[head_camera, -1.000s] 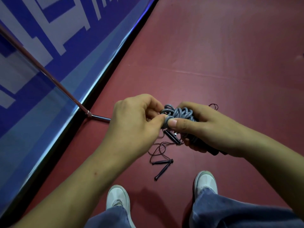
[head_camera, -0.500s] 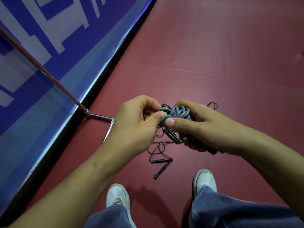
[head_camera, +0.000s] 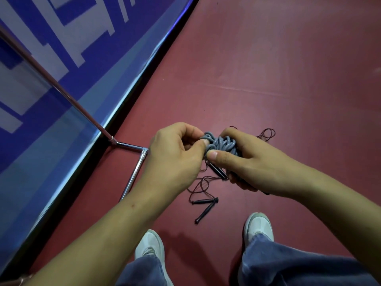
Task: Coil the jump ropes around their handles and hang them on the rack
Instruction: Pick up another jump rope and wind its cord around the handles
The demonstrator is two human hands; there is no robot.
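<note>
Two hands on one rope here. The right hand (head_camera: 247, 162) has its grip wrapped around the grey jump rope (head_camera: 220, 143), which is bunched into a tight bundle of loops up over the red floor (head_camera: 268, 69), with the thumb pressed across the front. The left hand (head_camera: 175, 159) has a narrow grip, thumb and fingers pinching a loop at the bundle's left edge. A black handle (head_camera: 218, 172) sticks out under the right thumb, can't tell whose it is. Down on the floor, between the hands and the white shoes (head_camera: 258, 226), a second jump rope (head_camera: 203, 201) lies loose: thin dark red cord, two black handles meeting at one end. The chrome rack (head_camera: 136, 174) stands to the left by the blue wall (head_camera: 61, 69).
</note>
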